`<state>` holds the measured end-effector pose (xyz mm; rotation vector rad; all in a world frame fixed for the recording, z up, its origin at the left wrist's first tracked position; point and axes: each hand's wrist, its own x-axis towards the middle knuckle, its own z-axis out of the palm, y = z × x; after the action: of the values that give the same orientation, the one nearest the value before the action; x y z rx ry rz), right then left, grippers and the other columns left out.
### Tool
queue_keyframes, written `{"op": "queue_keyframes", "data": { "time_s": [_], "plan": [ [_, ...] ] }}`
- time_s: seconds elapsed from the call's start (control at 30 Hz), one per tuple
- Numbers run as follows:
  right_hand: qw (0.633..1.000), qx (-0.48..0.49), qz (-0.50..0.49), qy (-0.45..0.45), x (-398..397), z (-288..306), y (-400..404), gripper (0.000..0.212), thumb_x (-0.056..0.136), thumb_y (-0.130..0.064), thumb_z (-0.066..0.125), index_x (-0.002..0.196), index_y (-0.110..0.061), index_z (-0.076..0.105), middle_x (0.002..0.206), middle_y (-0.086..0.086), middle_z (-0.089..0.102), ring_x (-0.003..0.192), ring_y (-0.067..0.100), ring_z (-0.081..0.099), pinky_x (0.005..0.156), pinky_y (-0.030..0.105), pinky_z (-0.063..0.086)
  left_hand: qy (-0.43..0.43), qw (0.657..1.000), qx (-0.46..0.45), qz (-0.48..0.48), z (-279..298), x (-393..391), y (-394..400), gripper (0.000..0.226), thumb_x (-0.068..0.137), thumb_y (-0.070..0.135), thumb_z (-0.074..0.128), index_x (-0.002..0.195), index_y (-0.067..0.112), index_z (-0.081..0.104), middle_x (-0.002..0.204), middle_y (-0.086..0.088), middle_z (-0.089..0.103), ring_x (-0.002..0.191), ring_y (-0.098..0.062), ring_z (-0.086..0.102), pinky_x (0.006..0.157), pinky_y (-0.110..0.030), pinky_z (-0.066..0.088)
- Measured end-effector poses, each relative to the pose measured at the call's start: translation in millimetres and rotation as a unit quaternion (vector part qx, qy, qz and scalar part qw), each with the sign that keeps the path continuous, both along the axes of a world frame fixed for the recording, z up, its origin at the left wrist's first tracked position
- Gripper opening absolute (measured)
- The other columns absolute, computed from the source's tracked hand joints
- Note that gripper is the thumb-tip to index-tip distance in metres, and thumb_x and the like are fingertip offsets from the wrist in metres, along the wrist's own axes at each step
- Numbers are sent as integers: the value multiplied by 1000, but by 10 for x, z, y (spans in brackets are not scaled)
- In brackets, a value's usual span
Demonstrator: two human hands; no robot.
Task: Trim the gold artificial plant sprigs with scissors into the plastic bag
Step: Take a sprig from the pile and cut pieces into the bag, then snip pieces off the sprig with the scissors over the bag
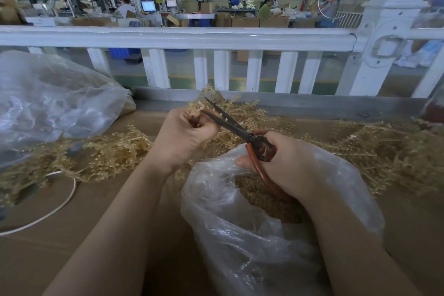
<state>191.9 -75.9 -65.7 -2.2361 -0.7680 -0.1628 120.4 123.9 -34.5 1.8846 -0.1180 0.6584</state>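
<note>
Both forearms reach forward over the cardboard-covered tabletop (101,235) toward its far edge. The left hand (186,136) is curled, knuckles up, fingers closed around a bunch of gold sprigs (204,103) whose tips stick up past the fist. The right hand (286,166) grips the red handles of the scissors (230,124); the dark blades stand parted around the sprig stems just beside the left fingers. Beneath the right hand, at the near edge, sits the open plastic bag (240,235) holding gold trimmings. Loose sprigs (360,146) lie across the far half.
</note>
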Motion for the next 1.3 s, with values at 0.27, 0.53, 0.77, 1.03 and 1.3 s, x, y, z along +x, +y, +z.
{"op": "queue_keyframes", "data": {
  "time_s": [0.27,0.53,0.77,1.03,1.3],
  "plan": [
    [1000,1,-9,-26,-13,10,-1,65,44,-107,40,80,-55,55,82,-41,61,85,-19,55,59,12,36,12,1000,-7,-3,26,-10,18,41,88,3,68,53,15,49,55,1,38,56,-16,32,58,-23,35],
    [1000,-2,-6,-16,-10,7,2,75,42,-109,36,84,-50,58,85,-40,62,77,-10,59,61,17,43,6,1000,1,-17,35,-27,34,38,83,23,71,54,12,50,54,2,37,53,-12,30,56,-13,35],
    [1000,-6,1,-25,12,-20,-8,77,45,-107,39,94,-51,59,77,-25,67,74,-8,59,63,16,45,4,1000,-5,-21,-18,14,101,40,86,14,73,57,-2,49,53,5,37,52,-10,31,56,-10,38],
    [998,-8,-11,-59,3,-18,-12,76,47,-108,32,90,-50,57,68,-25,63,70,-12,58,54,7,34,11,1000,-4,-24,-2,7,89,35,84,9,73,55,8,54,52,6,41,50,-7,34,54,-9,37],
    [999,1,-14,-36,1,-3,5,77,46,-109,30,70,-40,52,85,-49,53,82,-19,52,53,16,36,51,991,-106,-56,13,19,97,12,77,23,66,68,25,74,55,8,56,48,-4,47,49,-11,38]
  ]
}}
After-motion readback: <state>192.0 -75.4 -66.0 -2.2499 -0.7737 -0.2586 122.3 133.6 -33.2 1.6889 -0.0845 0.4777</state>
